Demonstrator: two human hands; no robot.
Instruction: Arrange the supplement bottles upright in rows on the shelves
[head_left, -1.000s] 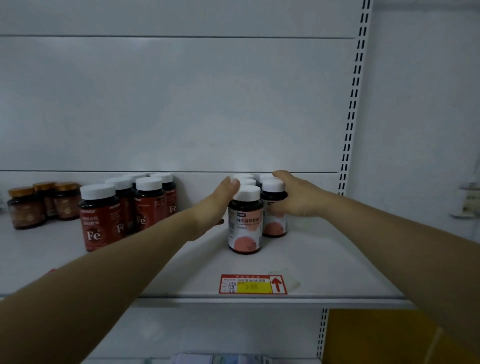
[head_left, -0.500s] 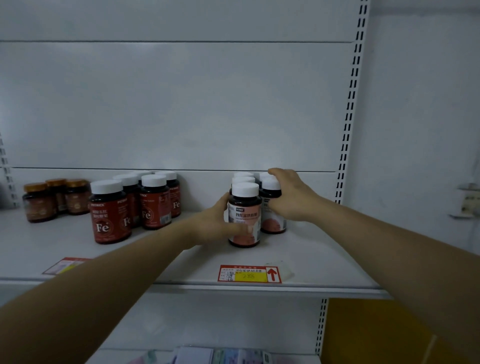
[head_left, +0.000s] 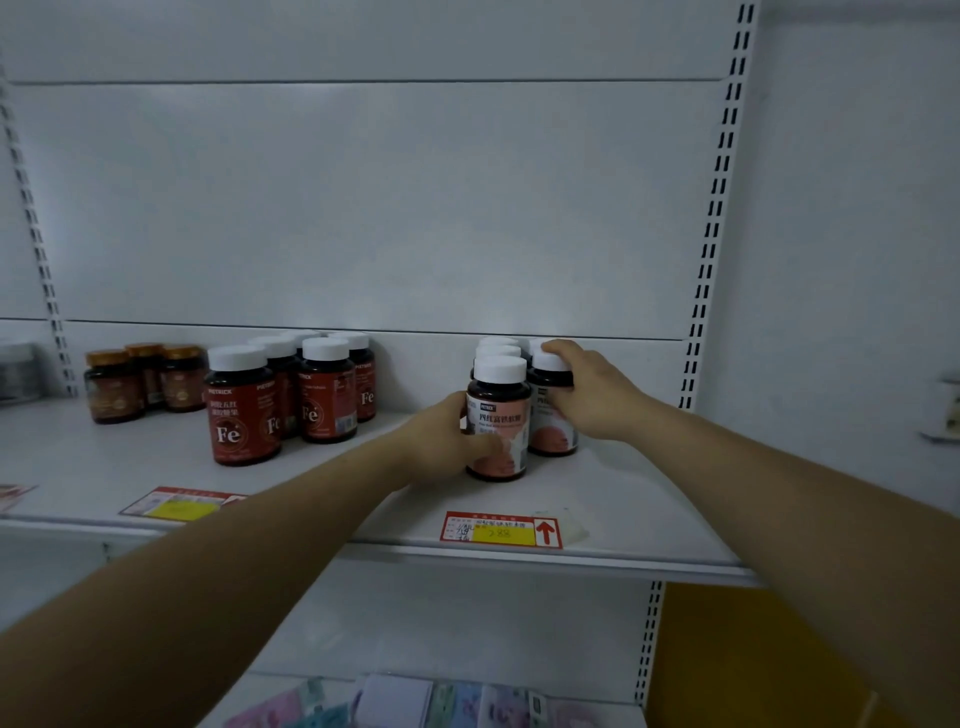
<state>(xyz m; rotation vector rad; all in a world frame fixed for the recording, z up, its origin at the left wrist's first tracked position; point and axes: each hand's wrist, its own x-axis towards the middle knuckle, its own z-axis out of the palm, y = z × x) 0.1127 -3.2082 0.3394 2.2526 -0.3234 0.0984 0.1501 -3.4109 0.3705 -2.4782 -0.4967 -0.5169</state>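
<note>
**Shelf** (head_left: 634, 514), white metal, middle tier. Stock from left to right, all standing upright:

- **Brown bottles** (head_left: 140, 382): gold caps, three, at the back left.
- **Red bottles** (head_left: 241, 410): white caps, marked Fe, in two files running front to back.
- **Pink bottles** (head_left: 497, 347): white caps, two files close together, right of centre. This is the group you are working on.

**Front bottle** (head_left: 500, 370): heads the left pink file and touches the bottle behind it. Your left hand (head_left: 441, 441) is wrapped round its left side, with the thumb across the lower label and the fingers curled behind, out of sight. This is a firm grasp, and the base appears to sit on the shelf. The hold looks meant to square the bottle with its file and turn the label forward.

**Neighbour bottle** (head_left: 555, 441): heads the right pink file, just beside the front bottle. Your right hand (head_left: 592, 397) clasps it from above and from the right, fingers bent over the cap and shoulder. This likely steadies that file while the left one is set.

**Price tag** (head_left: 501, 530): red and yellow, on the shelf edge directly before the pink group. Its arrow points up at them, which probably explains why they are placed there.
</note>
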